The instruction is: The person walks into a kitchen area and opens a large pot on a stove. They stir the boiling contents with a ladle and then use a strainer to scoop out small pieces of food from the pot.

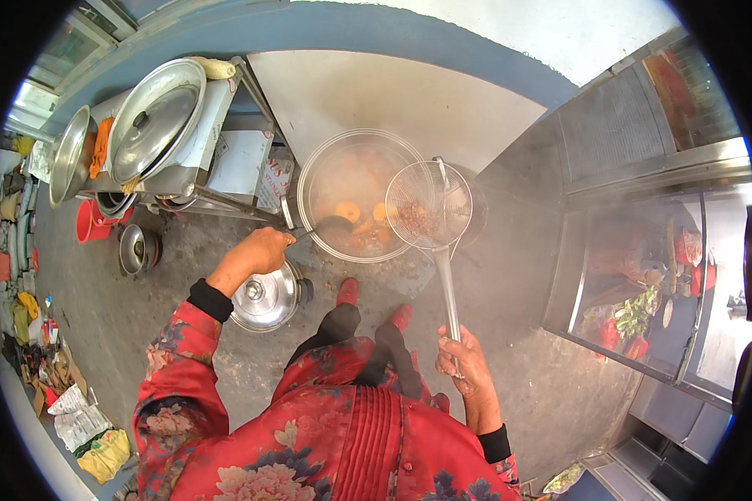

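A large round metal pot (363, 188) stands ahead of me, steaming, with reddish liquid and orange-yellow pieces in it. My left hand (260, 253) grips the handle of a dark ladle (334, 230), whose bowl is over the near left part of the pot. In my right hand (467, 360) is the long metal handle of a wire strainer (429, 203). Small reddish-brown pieces (417, 219) lie in the strainer's mesh, which overlaps the pot's right rim from above. Steam blurs the liquid's surface and what the ladle holds.
Left of the pot, a metal rack (219, 200) carries a large basin with a lid (156, 134). A lidded pot (266, 300) stands on the floor below my left hand. Further left are a red bucket (93, 220) and a small pot (139, 248). A glass-sided cabinet (633, 282) is at the right.
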A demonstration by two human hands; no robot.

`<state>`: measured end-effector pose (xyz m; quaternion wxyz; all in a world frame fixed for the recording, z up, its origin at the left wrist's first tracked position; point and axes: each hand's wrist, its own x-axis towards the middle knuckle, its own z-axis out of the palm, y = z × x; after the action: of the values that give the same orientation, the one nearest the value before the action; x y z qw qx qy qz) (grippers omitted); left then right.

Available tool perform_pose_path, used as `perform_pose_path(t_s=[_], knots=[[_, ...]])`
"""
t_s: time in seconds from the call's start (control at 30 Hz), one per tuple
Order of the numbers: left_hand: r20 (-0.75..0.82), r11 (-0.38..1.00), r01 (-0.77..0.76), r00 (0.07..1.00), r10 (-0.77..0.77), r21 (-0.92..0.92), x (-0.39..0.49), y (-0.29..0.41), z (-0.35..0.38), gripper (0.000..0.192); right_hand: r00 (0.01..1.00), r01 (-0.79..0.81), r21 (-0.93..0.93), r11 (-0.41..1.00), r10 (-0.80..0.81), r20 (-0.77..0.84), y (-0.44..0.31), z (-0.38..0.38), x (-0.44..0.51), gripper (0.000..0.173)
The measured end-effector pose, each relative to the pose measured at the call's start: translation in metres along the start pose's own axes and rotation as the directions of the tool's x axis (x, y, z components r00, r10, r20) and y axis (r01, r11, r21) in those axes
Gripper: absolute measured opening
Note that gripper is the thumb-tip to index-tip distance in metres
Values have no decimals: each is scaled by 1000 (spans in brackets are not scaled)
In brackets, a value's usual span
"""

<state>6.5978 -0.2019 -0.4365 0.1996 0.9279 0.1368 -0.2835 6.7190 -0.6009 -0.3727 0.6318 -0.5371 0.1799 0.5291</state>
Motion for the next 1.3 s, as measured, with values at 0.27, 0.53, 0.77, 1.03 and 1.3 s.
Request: perform_pose_path(t_s=[0.27,0.53,0.77,1.03,1.3], knots=[[52,994,-80,995,84,-78,5,-5,-12,46,1000,14,-28,1000,-14,-5,1,-7,1,23],[164,987,-45,984,70,-155,1,-1,-26,52,1000,1,15,1000,-1,-8,-3,-7,-1,22],[287,928,104,958,4,-358,4,0,-33,55,1000,-8,15,1000,9,-15,-5,-10,0,23],[353,877,156,936,16,-454,16,12,-18,56,1000,-3,-2,1000,3,-15,-8,-7,-2,23],[408,784,265,913,-17,-561,32,28,11,60,999,24,18,1000,-23,-24,-15,-7,-10,22]])
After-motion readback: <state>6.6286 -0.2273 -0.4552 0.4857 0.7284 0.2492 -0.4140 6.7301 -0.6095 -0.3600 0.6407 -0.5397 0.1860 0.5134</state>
